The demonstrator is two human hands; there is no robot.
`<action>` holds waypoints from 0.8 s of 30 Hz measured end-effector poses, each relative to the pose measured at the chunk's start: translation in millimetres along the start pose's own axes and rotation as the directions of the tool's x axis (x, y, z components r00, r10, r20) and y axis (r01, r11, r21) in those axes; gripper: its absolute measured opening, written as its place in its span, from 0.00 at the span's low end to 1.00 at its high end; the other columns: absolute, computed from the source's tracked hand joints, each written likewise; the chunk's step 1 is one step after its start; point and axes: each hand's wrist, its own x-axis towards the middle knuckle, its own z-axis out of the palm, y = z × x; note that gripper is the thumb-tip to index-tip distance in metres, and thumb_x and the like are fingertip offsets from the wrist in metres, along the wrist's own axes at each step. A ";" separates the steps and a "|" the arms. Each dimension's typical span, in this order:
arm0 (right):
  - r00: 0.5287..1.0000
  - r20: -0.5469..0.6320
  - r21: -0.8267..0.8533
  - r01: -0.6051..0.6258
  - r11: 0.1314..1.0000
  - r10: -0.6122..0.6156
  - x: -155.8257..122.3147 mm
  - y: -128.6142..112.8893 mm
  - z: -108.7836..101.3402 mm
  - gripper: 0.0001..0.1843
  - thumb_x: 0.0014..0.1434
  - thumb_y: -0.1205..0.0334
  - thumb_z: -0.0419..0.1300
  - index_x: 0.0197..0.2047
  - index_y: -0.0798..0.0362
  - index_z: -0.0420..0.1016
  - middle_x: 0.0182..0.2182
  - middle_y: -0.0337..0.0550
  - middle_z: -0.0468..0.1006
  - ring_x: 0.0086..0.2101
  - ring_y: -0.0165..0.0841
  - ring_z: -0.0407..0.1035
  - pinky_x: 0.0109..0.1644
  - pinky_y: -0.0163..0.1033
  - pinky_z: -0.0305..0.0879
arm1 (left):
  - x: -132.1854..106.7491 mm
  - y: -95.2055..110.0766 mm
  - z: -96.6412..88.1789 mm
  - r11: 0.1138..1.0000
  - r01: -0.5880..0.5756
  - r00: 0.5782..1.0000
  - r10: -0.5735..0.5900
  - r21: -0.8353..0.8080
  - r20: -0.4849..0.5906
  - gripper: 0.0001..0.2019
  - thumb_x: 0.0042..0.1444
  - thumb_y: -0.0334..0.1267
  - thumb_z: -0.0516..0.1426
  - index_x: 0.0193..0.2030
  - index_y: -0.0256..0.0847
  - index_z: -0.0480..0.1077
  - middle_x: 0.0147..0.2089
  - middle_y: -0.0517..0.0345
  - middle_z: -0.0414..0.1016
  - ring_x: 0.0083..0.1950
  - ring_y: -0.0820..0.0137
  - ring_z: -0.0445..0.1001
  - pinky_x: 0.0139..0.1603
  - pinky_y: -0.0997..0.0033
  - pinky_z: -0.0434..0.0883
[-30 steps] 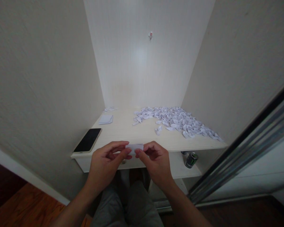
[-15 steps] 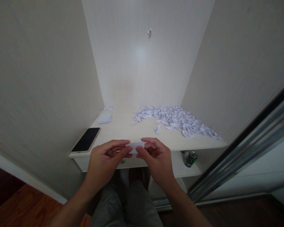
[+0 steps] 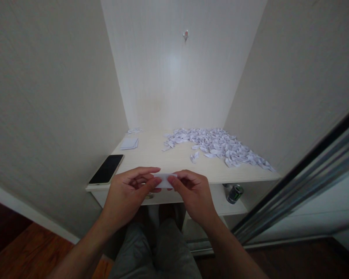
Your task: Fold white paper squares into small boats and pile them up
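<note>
- Small white paper slip (image 3: 163, 180): it's held in the air just in front of the desk's front edge, between both hands, lying roughly level and looking folded into a narrow strip.
- Left hand (image 3: 128, 193) pinches the slip's left end. The thumb and fingertips (image 3: 155, 181) are closed on it, and the other fingers are curled loosely above it.
- Right hand (image 3: 194, 193) does the same on the right end, with its fingertips (image 3: 172, 180) pressed together on the paper. The two pinches sit really close, so only a short bit of slip shows between them.
- Pale wooden desk (image 3: 168, 159) sits in a narrow alcove with plain light walls on three sides.
- A big scatter of small folded paper pieces (image 3: 218, 145) covers the right and back part of the desk, and one stray piece (image 3: 194, 157) sits a bit nearer than the rest.
- A thin stack of flat white paper sheets (image 3: 129, 143) lies at the back left.
- A smartphone (image 3: 107, 169) lies screen-up and dark at the front left corner, near the left hand but not touching it.
- A drink can (image 3: 235, 193) lies on a lower shelf under the desk, on the right.
- A small hook (image 3: 185, 35) is high on the back wall.
- A sliding door frame (image 3: 296, 182) runs diagonally on the right, with reddish wood floor (image 3: 20, 248) at lower left.
- The person's grey trousers (image 3: 154, 252) show below the hands.
</note>
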 end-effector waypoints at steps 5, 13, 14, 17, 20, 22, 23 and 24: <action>0.999 -0.043 -0.031 0.008 0.999 -0.009 3.3 -0.7 0.5 0.07 0.55 0.58 0.68 0.28 0.51 0.82 0.26 0.40 0.80 0.27 0.32 0.70 0.34 0.37 0.66 | 1.6 -3.1 0.4 0.988 0.126 0.991 -0.123 -0.085 0.044 0.18 0.47 0.41 0.69 0.45 0.39 0.78 0.28 0.61 0.79 0.30 0.68 0.81 0.33 0.65 0.83; 0.986 -0.162 0.024 -0.025 0.999 0.029 3.1 6.9 9.0 0.08 0.53 0.57 0.68 0.26 0.51 0.81 0.20 0.36 0.75 0.24 0.30 0.66 0.31 0.36 0.63 | -3.5 -17.5 5.9 0.970 0.225 0.969 -0.212 -0.093 0.130 0.15 0.53 0.48 0.65 0.27 0.36 0.75 0.26 0.56 0.78 0.26 0.71 0.76 0.26 0.72 0.79; 0.985 -0.168 0.046 -0.036 0.998 0.043 2.8 9.3 10.6 0.08 0.53 0.57 0.68 0.27 0.51 0.81 0.20 0.36 0.75 0.24 0.30 0.66 0.31 0.36 0.63 | -4.0 -19.4 7.3 0.969 0.220 0.971 -0.207 -0.110 0.116 0.15 0.53 0.47 0.65 0.27 0.36 0.75 0.26 0.56 0.77 0.27 0.71 0.75 0.26 0.72 0.79; 0.972 -0.216 0.143 -0.060 0.988 0.091 2.4 18.2 16.7 0.08 0.53 0.56 0.68 0.27 0.51 0.80 0.22 0.37 0.75 0.26 0.30 0.67 0.33 0.36 0.64 | -5.7 -25.5 14.1 0.957 0.236 0.971 -0.225 -0.167 0.078 0.14 0.53 0.47 0.65 0.32 0.36 0.77 0.29 0.56 0.77 0.30 0.69 0.76 0.26 0.70 0.80; 0.971 -0.207 0.273 -0.056 0.960 0.115 1.3 27.5 24.2 0.09 0.54 0.57 0.68 0.27 0.52 0.78 0.24 0.37 0.74 0.28 0.30 0.66 0.36 0.37 0.64 | -8.5 -32.2 22.4 0.954 0.241 0.970 -0.235 -0.178 0.055 0.14 0.53 0.47 0.65 0.36 0.35 0.77 0.30 0.55 0.77 0.30 0.69 0.75 0.24 0.71 0.79; 0.974 -0.183 0.355 -0.063 0.933 0.135 -0.3 32.5 29.0 0.10 0.55 0.58 0.68 0.26 0.53 0.76 0.23 0.36 0.71 0.27 0.29 0.64 0.35 0.37 0.64 | -10.6 -36.8 26.2 0.961 0.226 0.974 -0.225 -0.156 0.029 0.14 0.54 0.47 0.64 0.35 0.35 0.76 0.29 0.57 0.76 0.28 0.71 0.74 0.24 0.72 0.77; 0.971 -0.186 0.382 -0.068 0.922 0.148 -1.3 34.4 31.0 0.10 0.55 0.58 0.68 0.25 0.53 0.76 0.23 0.35 0.69 0.26 0.28 0.63 0.35 0.37 0.63 | -11.7 -38.9 27.4 0.964 0.220 0.975 -0.220 -0.148 0.017 0.14 0.54 0.47 0.64 0.35 0.35 0.76 0.29 0.58 0.76 0.27 0.72 0.73 0.24 0.73 0.77; 0.966 -0.199 0.400 -0.073 0.914 0.164 -2.3 35.8 32.7 0.11 0.54 0.59 0.68 0.25 0.54 0.75 0.22 0.35 0.68 0.26 0.28 0.63 0.34 0.36 0.63 | -12.7 -40.9 28.2 0.966 0.218 0.976 -0.218 -0.141 0.013 0.14 0.54 0.47 0.64 0.35 0.35 0.76 0.29 0.58 0.75 0.28 0.72 0.74 0.25 0.73 0.77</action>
